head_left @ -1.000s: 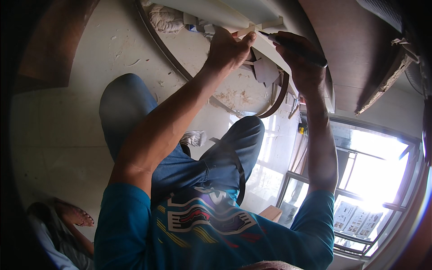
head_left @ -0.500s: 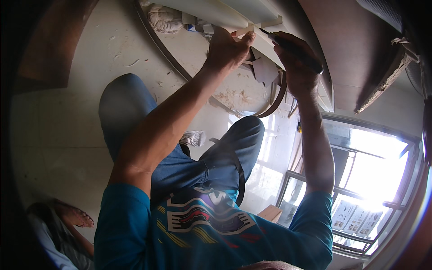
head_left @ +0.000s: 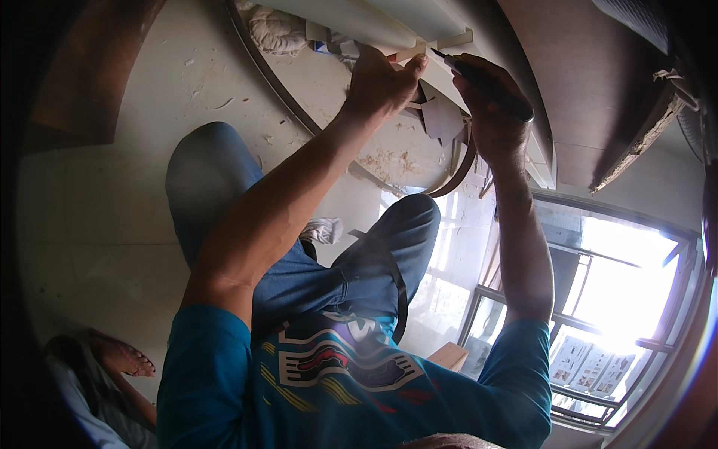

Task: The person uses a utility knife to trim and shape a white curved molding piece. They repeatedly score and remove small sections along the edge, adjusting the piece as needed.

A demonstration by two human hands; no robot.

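Observation:
Near the top centre my left hand (head_left: 381, 78) is closed on a short pale wooden strip (head_left: 411, 51), thumb up, beside the edge of a white panel (head_left: 351, 22). A second short pale piece (head_left: 456, 39) crosses the panel just to the right. My right hand (head_left: 493, 112) grips a black pointed tool (head_left: 485, 81), slanted with its tip up and left, close to where the strip meets the panel. The far end of the strip and some of my left fingers are hidden.
A curved dark strip (head_left: 277, 86), crumpled cloth (head_left: 273, 34) and scraps (head_left: 441, 120) lie beyond my knees. A brown board (head_left: 546, 67) with a splintered piece (head_left: 639, 142) stands right, a window (head_left: 613, 284) below it. Another person's bare foot (head_left: 127, 358) is at lower left.
My right hand and forearm have shifted slightly left, and the tool's rear end has dropped, tilting it more steeply. My left hand stays almost still.

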